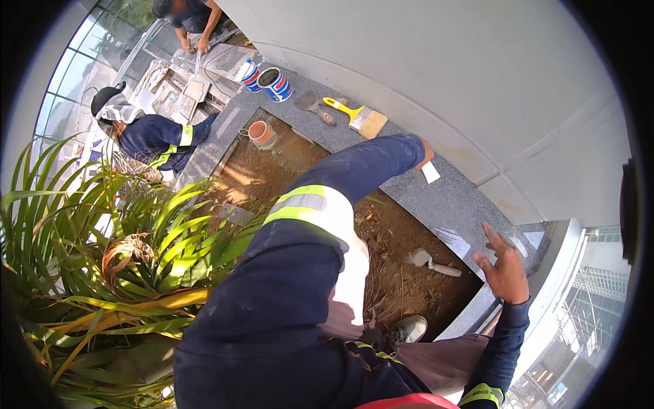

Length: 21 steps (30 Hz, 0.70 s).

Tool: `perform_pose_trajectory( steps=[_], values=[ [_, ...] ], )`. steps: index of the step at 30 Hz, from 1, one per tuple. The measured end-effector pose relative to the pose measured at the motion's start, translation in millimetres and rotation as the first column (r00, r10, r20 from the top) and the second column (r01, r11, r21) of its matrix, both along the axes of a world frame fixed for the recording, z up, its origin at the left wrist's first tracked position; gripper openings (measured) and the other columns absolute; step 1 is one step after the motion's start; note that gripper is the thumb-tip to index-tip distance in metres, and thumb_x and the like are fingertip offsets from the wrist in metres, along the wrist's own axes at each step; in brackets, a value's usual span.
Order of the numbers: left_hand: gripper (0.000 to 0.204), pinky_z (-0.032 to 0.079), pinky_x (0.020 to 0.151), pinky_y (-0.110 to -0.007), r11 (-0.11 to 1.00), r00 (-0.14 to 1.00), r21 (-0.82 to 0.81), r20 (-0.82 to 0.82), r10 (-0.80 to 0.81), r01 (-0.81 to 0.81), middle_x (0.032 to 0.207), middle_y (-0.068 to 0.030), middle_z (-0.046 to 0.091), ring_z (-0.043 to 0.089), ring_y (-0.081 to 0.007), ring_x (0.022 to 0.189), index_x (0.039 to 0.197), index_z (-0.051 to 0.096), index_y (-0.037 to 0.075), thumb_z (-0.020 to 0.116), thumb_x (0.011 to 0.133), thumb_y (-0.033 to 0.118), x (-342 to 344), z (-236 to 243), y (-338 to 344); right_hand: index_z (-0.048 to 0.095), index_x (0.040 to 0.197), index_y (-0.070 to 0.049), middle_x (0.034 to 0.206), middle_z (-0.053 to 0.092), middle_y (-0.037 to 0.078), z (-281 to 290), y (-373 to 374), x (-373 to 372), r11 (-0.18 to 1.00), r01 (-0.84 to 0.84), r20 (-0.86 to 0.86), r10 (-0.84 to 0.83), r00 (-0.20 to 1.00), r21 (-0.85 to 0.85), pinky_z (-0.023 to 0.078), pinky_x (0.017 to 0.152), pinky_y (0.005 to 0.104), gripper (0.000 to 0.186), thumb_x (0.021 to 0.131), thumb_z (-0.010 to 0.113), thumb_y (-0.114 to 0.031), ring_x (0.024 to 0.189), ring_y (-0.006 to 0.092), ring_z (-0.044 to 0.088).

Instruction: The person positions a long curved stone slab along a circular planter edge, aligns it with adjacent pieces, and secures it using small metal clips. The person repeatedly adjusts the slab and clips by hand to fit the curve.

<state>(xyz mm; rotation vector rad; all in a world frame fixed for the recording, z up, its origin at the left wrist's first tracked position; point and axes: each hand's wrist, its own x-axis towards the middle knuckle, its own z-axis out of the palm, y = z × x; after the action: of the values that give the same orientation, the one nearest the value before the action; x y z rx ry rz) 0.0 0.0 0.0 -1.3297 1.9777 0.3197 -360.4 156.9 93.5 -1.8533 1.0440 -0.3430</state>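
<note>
My left arm reaches across the soil bed to the grey speckled stone ledge [381, 170], where my left hand [425, 154], partly hidden by the sleeve, grips a small white flat piece [430, 173]. My right hand [503, 266] is over the ledge at the right with fingers apart and nothing visible in it. Along the ledge lie a yellow-handled brush [364, 119] and a worn scraper [308, 102], beside two paint cans [275, 87].
A trowel [443, 269] and orange pot [262, 134] sit in the soil bed [388, 286]. Leafy plants [102, 273] fill the left. One co-worker [150, 136] is at the left; another [201, 24] works at the back. A pale wall [477, 82] borders the ledge.
</note>
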Motion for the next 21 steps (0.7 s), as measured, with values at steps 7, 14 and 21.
perform_pose_trajectory(
  steps=[7, 14, 21],
  values=[
    [0.028, 0.058, 0.09, -0.047, 0.957, 0.854, -0.266, -0.466, -0.231, 0.113, 0.117, -0.0142, 0.075, 0.072, -0.0324, 0.109, 0.112, 0.077, 0.007, 0.069, 0.087, 0.017, -270.6, -46.3, -24.7, 0.053, 0.146, -0.001, 0.124, 0.066, 0.027, 37.1, 9.0, -103.7, 0.976, -0.192, -0.31, 0.154, 0.938, -0.098, 0.053, 0.092, 0.0464, 0.069, 0.086, 0.08, -0.019, 0.109, 0.0481, 0.065],
    [0.031, 0.058, 0.093, -0.047, 0.933, 0.872, -0.26, -0.357, -0.334, 0.251, 0.124, -0.0135, 0.073, 0.07, -0.0321, 0.115, 0.119, 0.074, 0.006, 0.068, 0.09, 0.015, -305.4, -41.9, -32.4, 0.051, 0.149, -0.001, 0.12, 0.066, 0.03, 1.2, -5.2, -154.8, 0.98, -0.164, -0.386, 0.108, 0.916, -0.115, 0.053, 0.091, 0.0461, 0.07, 0.086, 0.078, -0.015, 0.107, 0.0456, 0.067],
    [0.034, 0.058, 0.095, -0.048, 0.956, 0.888, -0.273, -0.408, -0.213, 0.103, 0.129, -0.0149, 0.07, 0.067, -0.0329, 0.12, 0.124, 0.072, 0.002, 0.066, 0.091, 0.01, -327.1, -21.1, -56.4, 0.047, 0.153, -0.002, 0.126, 0.069, 0.027, -30.4, -29.0, -169.5, 0.998, -0.014, -0.358, 0.036, 0.933, 0.062, 0.056, 0.087, 0.0421, 0.069, 0.095, 0.073, -0.029, 0.099, 0.0332, 0.073]
  ],
)
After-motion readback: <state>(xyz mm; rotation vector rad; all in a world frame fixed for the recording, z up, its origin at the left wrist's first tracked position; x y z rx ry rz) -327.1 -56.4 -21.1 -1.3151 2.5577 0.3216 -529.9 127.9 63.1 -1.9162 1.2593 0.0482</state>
